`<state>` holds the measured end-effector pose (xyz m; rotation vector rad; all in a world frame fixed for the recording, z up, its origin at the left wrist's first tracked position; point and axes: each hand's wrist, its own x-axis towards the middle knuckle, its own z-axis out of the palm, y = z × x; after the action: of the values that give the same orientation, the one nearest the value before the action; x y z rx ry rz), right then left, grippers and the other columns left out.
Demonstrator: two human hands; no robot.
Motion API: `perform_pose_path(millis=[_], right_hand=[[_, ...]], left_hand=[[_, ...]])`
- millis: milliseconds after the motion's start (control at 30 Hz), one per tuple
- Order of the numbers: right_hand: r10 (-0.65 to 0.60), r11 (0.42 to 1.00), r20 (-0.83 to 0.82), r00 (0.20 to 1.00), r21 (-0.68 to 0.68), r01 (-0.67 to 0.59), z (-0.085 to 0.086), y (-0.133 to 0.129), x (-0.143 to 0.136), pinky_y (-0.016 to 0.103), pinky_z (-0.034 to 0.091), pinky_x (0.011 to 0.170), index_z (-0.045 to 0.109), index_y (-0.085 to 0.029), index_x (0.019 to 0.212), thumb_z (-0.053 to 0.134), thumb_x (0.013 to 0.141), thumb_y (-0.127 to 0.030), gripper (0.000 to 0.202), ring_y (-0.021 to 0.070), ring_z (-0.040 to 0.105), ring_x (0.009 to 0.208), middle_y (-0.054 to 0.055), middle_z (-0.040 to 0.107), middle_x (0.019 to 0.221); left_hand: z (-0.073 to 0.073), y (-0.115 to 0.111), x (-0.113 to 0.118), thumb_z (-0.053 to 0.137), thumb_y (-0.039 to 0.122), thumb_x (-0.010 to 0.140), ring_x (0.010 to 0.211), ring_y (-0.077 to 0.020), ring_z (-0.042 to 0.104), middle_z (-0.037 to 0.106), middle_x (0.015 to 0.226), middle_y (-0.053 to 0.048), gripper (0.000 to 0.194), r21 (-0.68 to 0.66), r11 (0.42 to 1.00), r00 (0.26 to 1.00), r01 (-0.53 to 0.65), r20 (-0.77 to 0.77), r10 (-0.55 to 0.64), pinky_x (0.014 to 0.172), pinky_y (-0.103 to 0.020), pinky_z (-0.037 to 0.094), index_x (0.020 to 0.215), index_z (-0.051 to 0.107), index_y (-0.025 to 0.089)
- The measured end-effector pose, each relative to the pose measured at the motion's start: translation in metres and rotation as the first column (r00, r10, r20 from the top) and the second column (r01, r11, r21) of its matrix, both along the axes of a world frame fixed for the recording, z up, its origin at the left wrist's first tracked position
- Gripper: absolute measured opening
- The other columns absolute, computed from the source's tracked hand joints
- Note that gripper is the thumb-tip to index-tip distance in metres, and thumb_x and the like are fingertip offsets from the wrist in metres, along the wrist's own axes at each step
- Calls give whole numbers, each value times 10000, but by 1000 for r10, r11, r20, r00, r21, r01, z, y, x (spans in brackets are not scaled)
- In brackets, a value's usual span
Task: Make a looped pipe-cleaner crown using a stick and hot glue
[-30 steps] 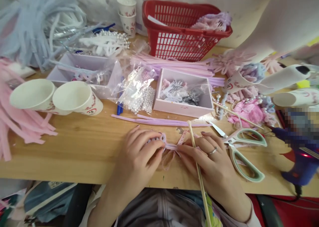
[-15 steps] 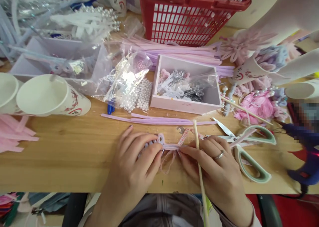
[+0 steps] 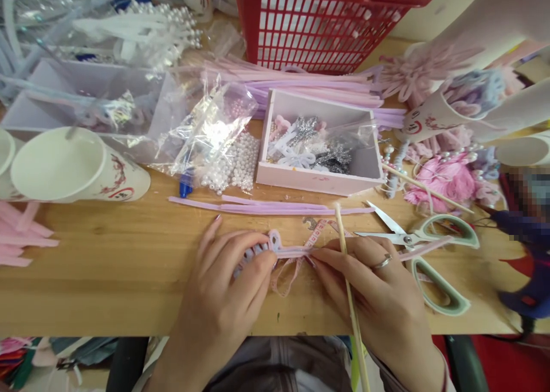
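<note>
A pale lilac pipe cleaner, bent into a row of small loops [image 3: 274, 240], is pinched between the thumb and fingers of my left hand [image 3: 223, 289]. Part of the row is hidden under those fingers. Its straight double strand runs right to my right hand [image 3: 382, 289], whose thumb and forefinger close on it. A thin wooden stick [image 3: 353, 312] is also tucked in my right hand, slanting down past the table edge. Beneath the strand lies a pink-and-white measuring tape [image 3: 317, 232], partly curled. Open scissors [image 3: 408, 240] with pale green handles lie just right of my right hand.
Loose lilac pipe cleaners [image 3: 266, 210] lie beyond my hands. Behind them stand a white box [image 3: 320, 180] of trimmings, bagged pearl beads [image 3: 227, 168] and a red basket [image 3: 318, 36]. Paper cups [image 3: 124, 174] are at left, a glue gun [image 3: 526, 266] at right.
The view has shifted slightly. My right hand has drawn a little away from the left, and more of the looped row and strand shows between them.
</note>
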<state>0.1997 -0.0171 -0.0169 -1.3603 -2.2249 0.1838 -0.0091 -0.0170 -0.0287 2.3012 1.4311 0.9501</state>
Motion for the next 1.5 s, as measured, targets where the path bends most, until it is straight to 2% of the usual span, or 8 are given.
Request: perform_pose_path(millis=[367,633,800,933,1067,1233,1367,1500], right_hand=[[-30,1000,-37,999,-10,30,-2,2,-2,352,428,704,696,-156,914,675,922,-101,60,190,605,757,46,683,798],[-21,998,-98,995,-67,14,-4,0,1,361,440,727,700,-150,944,678,908,-66,94,196,626,814,61,704,882],[-14,996,-132,991,-86,3,-6,-1,3,378,430,741,709,-141,961,688,902,-63,100,212,623,851,71,701,898],[-19,993,-129,991,-114,4,-7,-3,4,380,418,726,711,-150,985,679,907,-62,121,208,604,816,70,698,881],[-24,994,-152,988,-110,7,-7,-3,4,379,414,719,705,-150,989,670,905,-40,142,213,608,829,75,704,892],[-39,992,-154,987,-127,19,-7,-3,4,379,429,737,702,-165,1002,651,912,-34,167,201,602,820,59,698,898],[-16,987,-114,993,-161,-3,-7,-6,10,387,439,778,693,-181,1056,607,927,-23,222,216,607,872,58,705,962],[13,986,-113,993,-163,-31,-4,-8,15,375,452,783,680,-170,1096,552,945,-10,254,211,617,890,58,702,972]], left_hand=[[-6,-1,-9,655,-5,860,1011,-222,680,729,1059,-97,230,24,997,993,73,-92,-71,1130,-668,361,989,641,184],[1,-4,-14,608,28,860,1201,-292,632,706,1183,-134,381,23,991,978,135,-166,-129,1201,-704,204,1202,645,191],[4,-11,-18,605,36,882,1244,-297,590,713,1156,-111,373,32,990,976,137,-177,-130,1214,-679,223,1210,665,204],[3,-12,-12,622,389,956,1442,-349,374,620,1346,-123,288,57,995,959,83,-276,-64,1209,-714,71,1226,688,316],[2,-8,-14,476,637,940,1540,-316,168,520,1455,-151,519,52,985,925,162,-356,-133,1223,-637,-39,1313,661,328],[2,-9,-13,473,632,947,1523,-314,212,516,1482,-118,497,26,989,922,147,-365,-127,1227,-639,-26,1313,662,353],[2,-15,-5,453,593,977,1465,-349,329,542,1481,-53,418,4,999,944,32,-330,-29,1195,-737,33,1247,694,383],[1,-16,-2,410,545,1013,1443,-363,364,549,1472,-42,388,18,1000,935,4,-353,2,1160,-791,51,1222,699,393]])
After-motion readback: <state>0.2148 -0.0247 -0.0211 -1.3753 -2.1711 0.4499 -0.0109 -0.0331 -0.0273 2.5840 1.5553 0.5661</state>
